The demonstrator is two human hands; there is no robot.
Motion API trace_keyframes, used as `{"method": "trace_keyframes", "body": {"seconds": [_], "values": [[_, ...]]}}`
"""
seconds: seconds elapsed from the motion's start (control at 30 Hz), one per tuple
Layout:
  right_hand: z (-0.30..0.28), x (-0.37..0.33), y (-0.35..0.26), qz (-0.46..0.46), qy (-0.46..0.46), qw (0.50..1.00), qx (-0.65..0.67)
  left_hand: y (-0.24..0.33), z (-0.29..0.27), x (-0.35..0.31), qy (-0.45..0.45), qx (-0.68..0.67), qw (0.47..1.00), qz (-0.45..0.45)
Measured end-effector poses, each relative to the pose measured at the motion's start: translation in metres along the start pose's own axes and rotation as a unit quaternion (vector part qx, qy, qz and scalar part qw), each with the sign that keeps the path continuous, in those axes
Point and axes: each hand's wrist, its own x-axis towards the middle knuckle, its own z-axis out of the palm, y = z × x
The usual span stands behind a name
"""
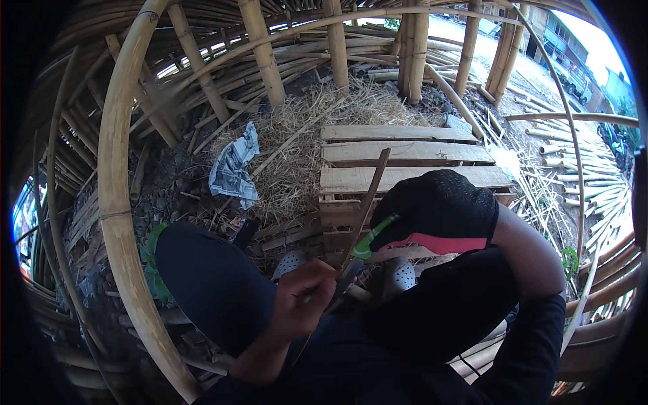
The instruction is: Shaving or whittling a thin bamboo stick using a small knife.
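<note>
My bare left hand [304, 297] is closed around a long, thin bamboo strip [373, 187], which slants up and away from my lap. My right hand [439, 210], in a black glove with a pink-red edge, grips the green handle [366, 246] of a knife. The dark blade [348, 275] lies against or right beside the strip, close to my left fingers; whether it bites into the strip, I cannot tell. Below my left hand the strip's lower end runs on toward my lap.
A slatted wooden crate [412, 177] stands just ahead. Crumpled newspaper [234, 169] lies on straw [290, 145] to its left. A thick bamboo pole [116, 175] rises at my left. Bamboo posts [262, 54] line the back, and cut poles [597, 182] are piled at the right.
</note>
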Motion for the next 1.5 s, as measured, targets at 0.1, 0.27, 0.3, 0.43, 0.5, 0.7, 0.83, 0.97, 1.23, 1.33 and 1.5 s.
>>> {"method": "trace_keyframes", "body": {"seconds": [0.1,0.27,0.3,0.43,0.5,0.7,0.83,0.97,1.23,1.33,1.5], "values": [[-0.007,0.005,-0.007,0.076,-0.019,0.996,0.045,0.003,-0.002,0.001,-0.052,0.028,0.997,-0.049],[0.003,0.003,-0.004,0.015,0.007,0.998,0.053,0.004,0.001,0.0,-0.069,0.113,0.991,-0.033],[0.004,0.003,-0.004,-0.009,0.015,0.999,0.048,0.003,0.001,0.0,-0.069,0.112,0.991,-0.033],[-0.006,0.005,-0.013,0.084,-0.07,0.993,0.046,0.001,0.01,-0.001,-0.012,0.11,0.994,-0.021],[-0.005,0.006,-0.017,0.117,-0.102,0.987,0.047,0.004,0.01,-0.001,0.011,0.101,0.995,-0.022],[0.005,-0.002,-0.015,0.019,-0.063,0.997,-0.028,-0.001,0.004,-0.002,-0.043,0.191,0.981,0.01],[0.011,-0.003,-0.016,0.046,-0.065,0.996,-0.05,-0.001,0.008,-0.001,-0.04,0.159,0.986,-0.012],[0.014,-0.002,-0.014,0.038,-0.056,0.997,-0.043,-0.003,0.008,-0.002,-0.034,0.166,0.986,-0.006],[-0.009,-0.004,-0.017,-0.001,-0.07,0.997,-0.028,-0.002,0.007,0.009,-0.048,0.254,0.96,0.105],[-0.007,-0.006,-0.015,-0.009,-0.103,0.994,-0.038,0.0,0.007,0.008,-0.068,0.289,0.948,0.114],[-0.006,-0.002,-0.02,0.005,-0.129,0.99,-0.053,-0.009,0.006,0.009,-0.095,0.232,0.964,0.085]]}}
